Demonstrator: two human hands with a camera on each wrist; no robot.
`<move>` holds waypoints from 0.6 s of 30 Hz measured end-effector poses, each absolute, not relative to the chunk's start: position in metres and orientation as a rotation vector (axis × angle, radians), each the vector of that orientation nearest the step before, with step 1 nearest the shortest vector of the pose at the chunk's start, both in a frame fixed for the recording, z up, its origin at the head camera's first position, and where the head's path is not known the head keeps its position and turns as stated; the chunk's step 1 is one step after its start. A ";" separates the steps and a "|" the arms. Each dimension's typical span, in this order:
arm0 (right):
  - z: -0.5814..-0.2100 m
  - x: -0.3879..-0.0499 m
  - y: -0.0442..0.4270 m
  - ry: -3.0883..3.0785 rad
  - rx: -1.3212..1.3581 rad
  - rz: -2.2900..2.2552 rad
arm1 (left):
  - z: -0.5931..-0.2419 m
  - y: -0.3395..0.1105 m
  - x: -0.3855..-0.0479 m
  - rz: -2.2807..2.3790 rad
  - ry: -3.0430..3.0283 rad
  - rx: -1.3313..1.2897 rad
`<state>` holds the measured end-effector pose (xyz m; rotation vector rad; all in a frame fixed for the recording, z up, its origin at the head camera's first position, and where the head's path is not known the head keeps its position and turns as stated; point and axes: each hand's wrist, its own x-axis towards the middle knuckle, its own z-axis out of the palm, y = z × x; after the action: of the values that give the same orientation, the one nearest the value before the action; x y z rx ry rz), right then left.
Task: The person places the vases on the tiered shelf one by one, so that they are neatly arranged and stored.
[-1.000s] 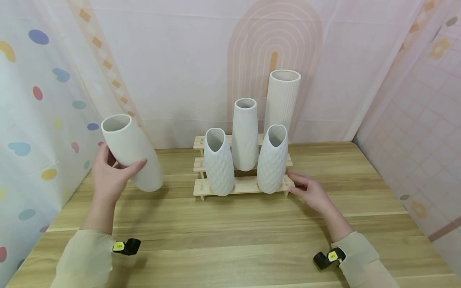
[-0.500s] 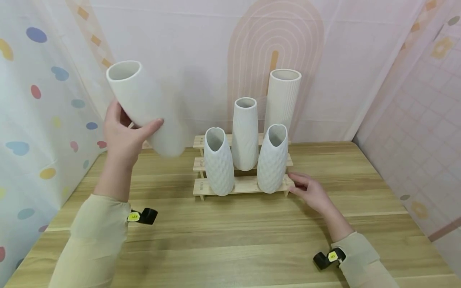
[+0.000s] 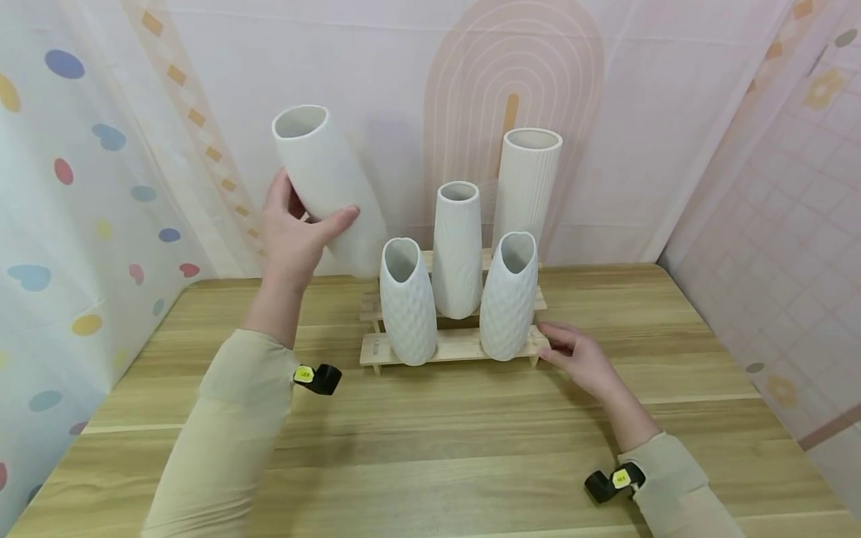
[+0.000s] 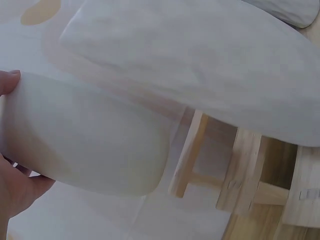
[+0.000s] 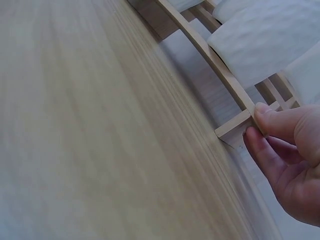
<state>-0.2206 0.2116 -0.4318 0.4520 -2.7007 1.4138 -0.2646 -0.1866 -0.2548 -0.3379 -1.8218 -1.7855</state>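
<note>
In the head view my left hand (image 3: pixel 294 233) grips a smooth white vase (image 3: pixel 329 175) by its side, thumb across the front. The vase is tilted, its mouth leaning left, and its base is at the left end of the three-step wooden rack (image 3: pixel 457 345). The left wrist view shows the base of this vase (image 4: pixel 95 140) apart from the rack's steps (image 4: pixel 242 170). My right hand (image 3: pixel 584 360) is at the right end of the lowest step. In the right wrist view its thumb and fingers (image 5: pixel 277 122) pinch that step's corner (image 5: pixel 245 107).
Two dimpled white vases (image 3: pixel 410 314) (image 3: pixel 509 310) stand on the lowest step. A slim white vase (image 3: pixel 459 254) is on the middle step, with a tall ribbed vase (image 3: pixel 529 183) behind it. The rack stands on a wooden table (image 3: pixel 430 448) before a patterned curtain (image 3: pixel 377 67).
My left hand has raised the smooth vase from the table's left side and carried it right, to the rack's left end. The right hand has stayed at the rack's corner.
</note>
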 end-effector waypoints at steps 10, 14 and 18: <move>-0.433 -0.221 0.210 -2.694 0.465 1.404 | -0.262 -0.165 -0.280 -1.717 -1.815 -0.393; -0.433 -0.221 0.209 -2.698 0.457 1.405 | -0.266 -0.160 -0.283 -1.704 -1.821 -0.394; -0.434 -0.222 0.209 -2.704 0.449 1.398 | -0.269 -0.158 -0.287 -1.688 -1.836 -0.377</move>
<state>-0.2219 0.2092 -0.4339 0.4490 -2.7044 1.3980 -0.2874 -0.1582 -0.2693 -0.3774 -1.8362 -1.6881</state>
